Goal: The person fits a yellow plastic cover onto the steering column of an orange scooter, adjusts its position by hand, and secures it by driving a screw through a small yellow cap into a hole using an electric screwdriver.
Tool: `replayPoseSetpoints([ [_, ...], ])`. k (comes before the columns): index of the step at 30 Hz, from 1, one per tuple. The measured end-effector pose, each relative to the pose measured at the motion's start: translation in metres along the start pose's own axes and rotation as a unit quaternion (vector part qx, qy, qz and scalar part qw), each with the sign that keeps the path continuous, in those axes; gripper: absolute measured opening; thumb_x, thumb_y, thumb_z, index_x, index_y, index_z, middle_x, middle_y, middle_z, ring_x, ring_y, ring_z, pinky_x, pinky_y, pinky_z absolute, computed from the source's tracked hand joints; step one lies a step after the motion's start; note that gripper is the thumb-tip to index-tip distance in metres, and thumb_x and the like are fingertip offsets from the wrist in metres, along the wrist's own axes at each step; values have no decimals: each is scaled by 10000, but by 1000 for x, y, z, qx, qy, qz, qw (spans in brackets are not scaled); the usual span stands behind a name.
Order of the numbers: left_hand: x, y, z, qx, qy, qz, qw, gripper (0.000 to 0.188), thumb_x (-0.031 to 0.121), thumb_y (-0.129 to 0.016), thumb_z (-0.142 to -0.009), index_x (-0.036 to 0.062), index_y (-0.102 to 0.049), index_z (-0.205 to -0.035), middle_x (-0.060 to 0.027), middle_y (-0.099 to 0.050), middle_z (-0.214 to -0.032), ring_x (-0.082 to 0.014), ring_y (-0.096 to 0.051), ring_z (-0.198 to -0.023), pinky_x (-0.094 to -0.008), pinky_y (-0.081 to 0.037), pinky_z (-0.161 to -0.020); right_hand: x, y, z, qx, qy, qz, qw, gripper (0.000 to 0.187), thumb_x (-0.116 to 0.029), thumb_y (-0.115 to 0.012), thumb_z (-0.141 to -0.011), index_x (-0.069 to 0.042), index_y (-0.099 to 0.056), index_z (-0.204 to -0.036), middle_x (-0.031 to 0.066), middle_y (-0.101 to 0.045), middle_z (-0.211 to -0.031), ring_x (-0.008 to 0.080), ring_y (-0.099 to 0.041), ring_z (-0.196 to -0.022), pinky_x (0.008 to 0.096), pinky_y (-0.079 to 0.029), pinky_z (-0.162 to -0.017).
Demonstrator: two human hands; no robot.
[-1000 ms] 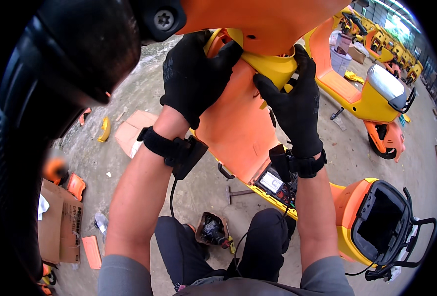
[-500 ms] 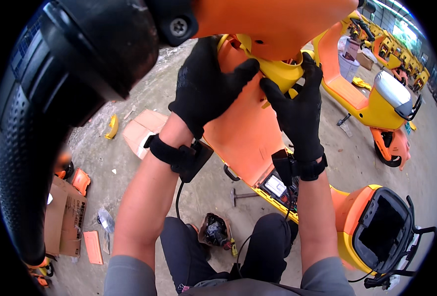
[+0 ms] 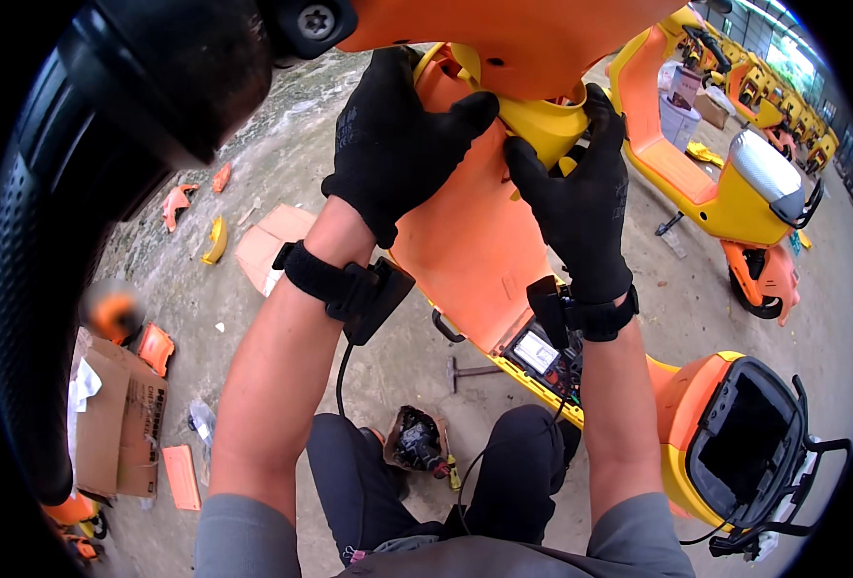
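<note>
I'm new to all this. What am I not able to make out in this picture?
In the head view:
- Left hand: the fingertips, thumb apart, are hidden by the hand itself.
- Right hand: most fingers are hidden behind the hand.
- Orange cover: its upper part is cut off by the top edge.
- Small box: its dark contents are too small to tell.
- Far scooters: too small for detail.

The person [image 3: 274,405] is wearing black gloves [image 3: 395,149] with faint markings [image 3: 349,125] on the left hand [image 3: 402,140] and right hand [image 3: 578,207], black wrist straps [image 3: 313,275] carrying dark boxes [image 3: 380,301] with thin black cables [image 3: 340,385], a grey short-sleeved shirt [image 3: 245,535], and dark trousers [image 3: 513,462] showing a small pink detail [image 3: 355,556].
</note>
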State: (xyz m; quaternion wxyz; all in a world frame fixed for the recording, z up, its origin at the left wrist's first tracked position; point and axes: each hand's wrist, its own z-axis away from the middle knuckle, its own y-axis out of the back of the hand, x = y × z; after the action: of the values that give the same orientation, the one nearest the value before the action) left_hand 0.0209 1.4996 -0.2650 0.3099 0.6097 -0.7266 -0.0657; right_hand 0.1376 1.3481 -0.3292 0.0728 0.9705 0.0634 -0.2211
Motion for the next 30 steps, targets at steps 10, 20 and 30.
replayPoseSetpoints([
  [10,1,-7,5,27,3,39,999,483,294,-838,-855,22,-562,-1143,-116,-683,-970,-215,-680,-823,-353,-541,-728,-3,15,-5,-54,-76,-55,994,881,-271,-895,-789,46,-405,-1448,198,-588,-1324,302,-689,-1089,390,-580,-888],
  [20,4,-10,9,22,43,112,993,500,248,-807,-841,32,-532,-1199,-188,-687,-1096,-380,-700,-1002,-439,-558,-847,1,18,-9,-44,-99,-95,990,866,-216,-868,-799,7,-427,-1510,135,-648,-1251,153,-674,-955,265,-563,-682],
  [30,1,-13,10,36,31,73,996,501,280,-817,-819,24,-537,-1146,-182,-661,-1008,-386,-690,-924,-455,-551,-785,10,21,-16,-78,-88,-68,991,795,-191,-850,-816,1,-468,-1486,92,-695,-1132,88,-637,-769,221,-493,-537],
])
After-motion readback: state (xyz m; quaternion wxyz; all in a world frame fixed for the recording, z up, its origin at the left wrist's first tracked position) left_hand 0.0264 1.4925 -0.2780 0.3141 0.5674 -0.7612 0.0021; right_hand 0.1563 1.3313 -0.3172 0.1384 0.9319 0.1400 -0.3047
